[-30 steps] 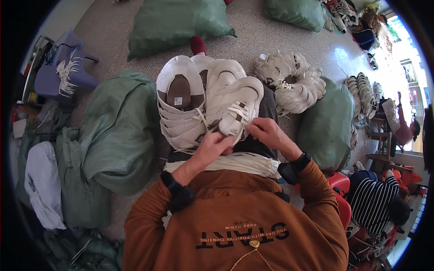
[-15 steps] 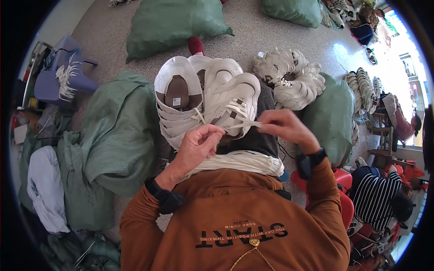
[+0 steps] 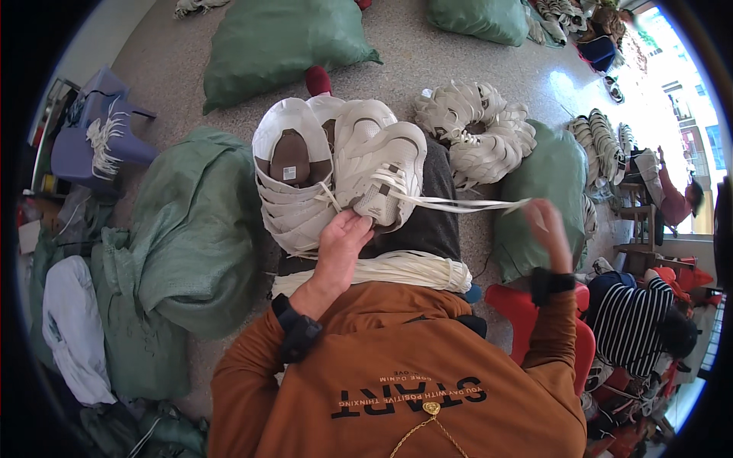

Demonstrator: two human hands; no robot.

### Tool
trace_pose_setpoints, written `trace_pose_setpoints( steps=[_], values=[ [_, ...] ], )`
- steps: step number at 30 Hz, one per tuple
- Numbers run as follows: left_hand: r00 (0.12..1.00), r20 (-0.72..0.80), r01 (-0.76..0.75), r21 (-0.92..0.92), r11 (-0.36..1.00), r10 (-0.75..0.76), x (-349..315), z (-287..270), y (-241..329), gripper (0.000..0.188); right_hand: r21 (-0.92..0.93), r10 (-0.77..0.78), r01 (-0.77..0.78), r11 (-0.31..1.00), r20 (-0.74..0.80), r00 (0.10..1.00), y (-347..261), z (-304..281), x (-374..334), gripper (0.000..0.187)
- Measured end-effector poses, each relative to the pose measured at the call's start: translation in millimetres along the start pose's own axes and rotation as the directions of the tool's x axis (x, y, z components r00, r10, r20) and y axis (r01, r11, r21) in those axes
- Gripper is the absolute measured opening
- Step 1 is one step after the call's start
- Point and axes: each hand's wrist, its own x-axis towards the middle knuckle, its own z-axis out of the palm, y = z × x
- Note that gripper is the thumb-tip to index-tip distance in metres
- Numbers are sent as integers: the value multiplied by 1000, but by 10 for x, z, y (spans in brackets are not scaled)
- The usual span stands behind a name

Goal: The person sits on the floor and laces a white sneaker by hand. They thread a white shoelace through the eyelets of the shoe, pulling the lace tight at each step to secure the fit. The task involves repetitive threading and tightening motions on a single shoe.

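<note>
On my lap lies a cream shoe upper (image 3: 405, 156) with laces threaded through its eyelets. My left hand (image 3: 343, 244) pinches the near edge of this upper. Out to the right, my right hand (image 3: 551, 229), somewhat blurred, grips the white shoelace (image 3: 466, 204), which stretches taut from the eyelets. A nested stack of similar uppers (image 3: 286, 217) leans against the laced one on its left, brown lining showing inside. Across my lap, close to my body, rests a thick bundle of white laces (image 3: 382, 273).
A ring of cream uppers (image 3: 496, 145) sits beyond my lap to the right, by a green sack (image 3: 546, 198). Other green sacks (image 3: 198, 237) crowd the left. A purple stool (image 3: 99, 133) carries loose laces. A red chair (image 3: 511, 309) stands at right; people sit farther off.
My right hand has swung right, drawing the lace out into a long straight line. My left hand has gone from the lace to the upper's near edge.
</note>
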Motion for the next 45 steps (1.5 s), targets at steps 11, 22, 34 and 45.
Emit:
trace_pose_setpoints(
  steps=[11, 22, 34, 45],
  values=[
    [1000, -3, 15, -248, 969, -16, 237, 92, -200, 33, 406, -308, 335, 850, -132, 942, -2343, 804, 769, 18],
    [992, -110, 36, -270, 962, -68, 237, 208, -153, 30, 604, -424, 292, 741, 85, 901, -2528, 680, 472, 11],
    [994, -104, -7, -229, 973, -17, 256, 226, -232, 28, 575, -140, -110, 811, 374, 917, -2301, 715, 926, 28],
    [990, -127, 23, -241, 970, -55, 228, 249, -174, 30, 622, -257, 145, 769, 94, 962, -2301, 662, 650, 11]
  ],
)
